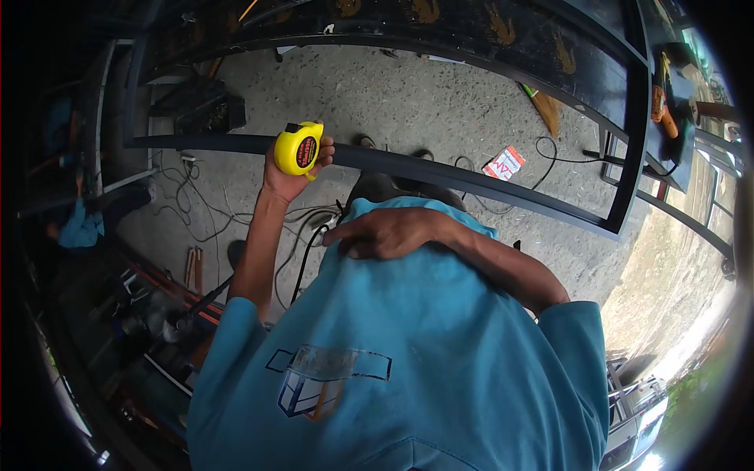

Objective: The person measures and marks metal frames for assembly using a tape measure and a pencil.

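Observation:
My left hand (289,182) is closed around a yellow tape measure (297,149) with a dark round label and red lettering. It is held over the near bar of a dark metal frame (471,182); no blade is visibly drawn out. My right hand (389,233) lies across the front of my teal shirt (440,337). One finger stretches left and the thumb sits apart below it, with nothing visible between them. The fingertip comes close to a black cable behind it in the view.
A dark panel with gold motifs (424,11) spans the far side. Cables (188,192) trail over the concrete floor. A red-and-white packet (504,162) and a broom (543,110) lie beyond the bar. An orange-handled tool (664,110) rests at right. Another person's blue sleeve (81,228) shows at left.

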Demonstrator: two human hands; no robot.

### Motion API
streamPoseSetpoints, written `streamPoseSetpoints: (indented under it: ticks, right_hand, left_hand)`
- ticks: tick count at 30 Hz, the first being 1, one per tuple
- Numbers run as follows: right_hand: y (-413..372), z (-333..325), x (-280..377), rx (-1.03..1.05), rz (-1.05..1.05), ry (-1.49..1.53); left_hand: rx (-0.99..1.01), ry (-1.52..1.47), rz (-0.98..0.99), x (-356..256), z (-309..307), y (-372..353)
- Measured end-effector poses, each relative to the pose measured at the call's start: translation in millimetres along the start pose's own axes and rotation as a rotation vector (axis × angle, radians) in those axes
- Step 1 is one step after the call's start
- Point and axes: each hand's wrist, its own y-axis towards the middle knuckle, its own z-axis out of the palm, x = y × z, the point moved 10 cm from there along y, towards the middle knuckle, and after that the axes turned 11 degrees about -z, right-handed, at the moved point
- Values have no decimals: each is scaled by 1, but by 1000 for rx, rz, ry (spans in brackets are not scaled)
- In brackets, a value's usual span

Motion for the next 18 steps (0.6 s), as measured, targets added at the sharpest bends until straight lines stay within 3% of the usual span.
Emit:
streamPoseSetpoints:
  ticks: [6, 8, 9, 10, 12, 14, 17, 18]
  right_hand:
    - [24, 23, 22, 210, -127, 157]
    - [23, 11, 18, 91, -104, 79]
    - [22, 9, 17, 158, 36, 99]
    - [27, 11, 10, 151, 41, 93]
    - [42, 30, 6, 214, -145, 110]
    - [53, 53, -1, 385, -160, 23]
    - [49, 38, 7, 366, -153, -70]
    - [50, 29, -3, 290, -105, -21]
  left_hand:
    - [-36, -44, 80, 8, 1, -29]
    - [-206, -69, 53, 25, -28, -32]
    - [-263, -100, 13, 35, -28, -33]
    - [-297, -12, 41, 39, -34, -30]
    - [-243, 134, -57, 54, -38, -21]
    - [-312, 206, -152, 71, -30, -14]
    - [-499, 363, -258, 79, -23, -21]
    - [-459, 366, -239, 84, -29, -18]
